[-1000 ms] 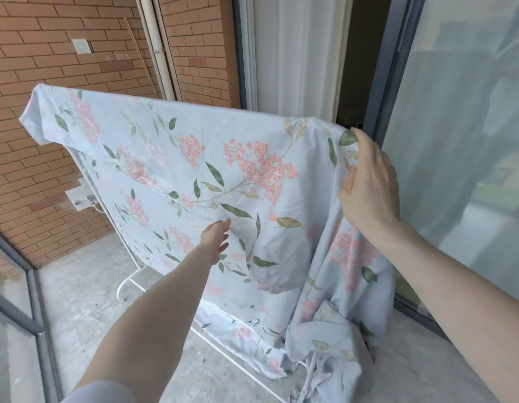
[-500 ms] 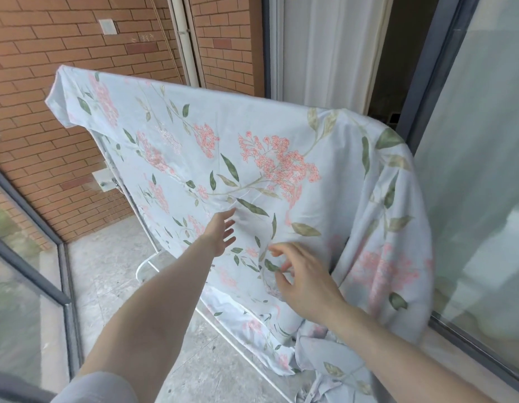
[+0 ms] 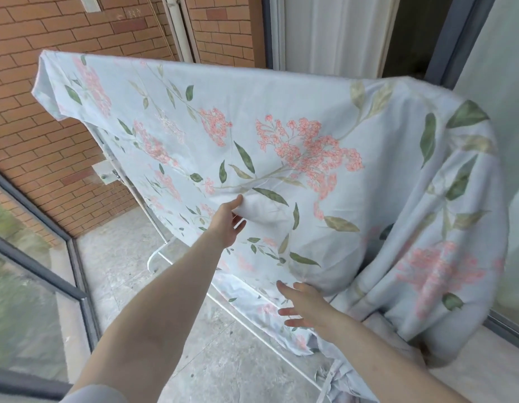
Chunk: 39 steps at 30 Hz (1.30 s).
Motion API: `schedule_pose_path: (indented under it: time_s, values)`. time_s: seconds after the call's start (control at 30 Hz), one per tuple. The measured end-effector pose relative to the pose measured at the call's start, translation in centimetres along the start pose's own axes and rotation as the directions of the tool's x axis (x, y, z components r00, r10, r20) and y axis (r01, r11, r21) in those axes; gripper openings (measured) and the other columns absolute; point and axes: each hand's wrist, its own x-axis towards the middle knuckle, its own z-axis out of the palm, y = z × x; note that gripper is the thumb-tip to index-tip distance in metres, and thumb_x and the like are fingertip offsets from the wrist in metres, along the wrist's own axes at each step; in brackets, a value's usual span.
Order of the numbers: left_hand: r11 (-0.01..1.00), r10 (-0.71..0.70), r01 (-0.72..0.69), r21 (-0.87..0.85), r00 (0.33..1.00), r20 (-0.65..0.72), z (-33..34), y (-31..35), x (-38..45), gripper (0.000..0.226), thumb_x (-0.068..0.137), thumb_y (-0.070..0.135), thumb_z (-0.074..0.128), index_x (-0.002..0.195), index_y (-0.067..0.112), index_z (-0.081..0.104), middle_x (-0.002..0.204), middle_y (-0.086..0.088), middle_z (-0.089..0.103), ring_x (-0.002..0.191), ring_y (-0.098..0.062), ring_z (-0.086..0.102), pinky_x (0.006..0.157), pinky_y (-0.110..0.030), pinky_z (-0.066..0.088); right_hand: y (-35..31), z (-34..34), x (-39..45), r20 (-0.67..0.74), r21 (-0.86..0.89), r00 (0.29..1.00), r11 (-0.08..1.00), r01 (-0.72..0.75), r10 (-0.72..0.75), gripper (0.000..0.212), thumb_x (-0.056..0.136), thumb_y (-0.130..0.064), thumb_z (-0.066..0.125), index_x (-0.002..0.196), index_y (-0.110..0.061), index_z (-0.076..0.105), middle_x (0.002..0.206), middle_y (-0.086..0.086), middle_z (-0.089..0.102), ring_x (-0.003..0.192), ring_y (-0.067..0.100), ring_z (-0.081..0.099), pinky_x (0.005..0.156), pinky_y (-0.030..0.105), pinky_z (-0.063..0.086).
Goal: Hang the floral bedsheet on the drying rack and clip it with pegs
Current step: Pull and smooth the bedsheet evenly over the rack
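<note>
Right hand (image 3: 306,305): a second ago it rests at the top right corner of the floral bedsheet (image 3: 296,158); half a second ago it is mid-sheet, fingers curled at the fabric. Now it sits lower, near the bottom hem, fingers spread and blurred. Left hand (image 3: 227,223): earlier flat-fingered against the cloth, now gripping a bunched fold between thumb and fingers.

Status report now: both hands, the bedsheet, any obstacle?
Left hand pinches floral bedsheet. Right hand open near lower hem. Sheet draped over drying rack; no pegs visible.
</note>
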Motion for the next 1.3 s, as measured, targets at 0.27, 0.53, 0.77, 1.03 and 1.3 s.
schedule_pose_path:
  time_s: [0.27,0.53,0.77,1.03,1.3]
  values:
    - [0.998,-0.037,0.032,0.047,0.993,0.108,-3.9,-1.5,-0.1,0.033,0.089,0.026,0.076,0.119,0.014,0.07,0.122,-0.001,0.072,0.109,-0.018,0.07,0.101,-0.031,0.054,-0.8,4.9,2.5,-0.296,0.622,0.948,0.729,0.286,-0.119,0.05,0.09,-0.04,0.078,0.132,-0.024,0.057,0.129,-0.006,0.065,0.094,0.017,0.078,0.075,0.03,0.06]
    - [0.999,-0.032,0.03,0.025,0.994,0.107,-9.4,-0.3,1.1,0.04,0.088,0.024,0.079,0.124,0.01,0.068,0.108,0.001,0.073,0.098,-0.015,0.072,0.095,-0.028,0.057,0.4,8.9,3.9,-0.506,0.73,0.862,0.522,0.442,-0.022,0.028,0.086,-0.036,0.083,0.1,-0.018,0.068,0.09,-0.007,0.068,0.074,0.004,0.064,0.063,0.016,0.053]
    - [0.957,0.095,-0.116,0.264,0.991,0.09,-13.3,-1.1,1.7,0.031,0.09,0.03,0.079,0.085,0.013,0.054,0.087,-0.003,0.071,0.087,-0.02,0.07,0.095,-0.038,0.057,2.4,10.5,3.3,-0.658,0.66,0.752,0.505,0.556,0.033,0.036,0.078,-0.041,0.089,0.096,-0.017,0.069,0.097,-0.007,0.074,0.088,0.004,0.069,0.085,0.022,0.055]
    - [0.909,0.133,-0.157,0.385,0.987,0.086,-13.3,-2.8,2.0,0.045,0.086,0.035,0.082,0.075,0.016,0.042,0.082,-0.007,0.065,0.071,-0.01,0.077,0.084,-0.037,0.049,3.5,9.4,4.2,-0.755,0.527,0.653,0.647,0.552,0.058,0.037,0.083,-0.041,0.085,0.086,-0.012,0.062,0.089,-0.001,0.073,0.081,0.009,0.074,0.067,0.026,0.054]
    - [0.907,0.074,-0.074,0.415,0.997,0.014,-14.8,-5.5,2.1,0.047,0.087,0.032,0.082,0.068,0.016,0.042,0.078,-0.007,0.061,0.075,-0.018,0.075,0.074,-0.033,0.047,6.3,8.4,6.5,-0.762,0.497,0.638,0.728,0.473,0.106,0.041,0.08,-0.044,0.087,0.087,-0.007,0.071,0.075,0.0,0.075,0.074,0.011,0.071,0.067,0.028,0.057]
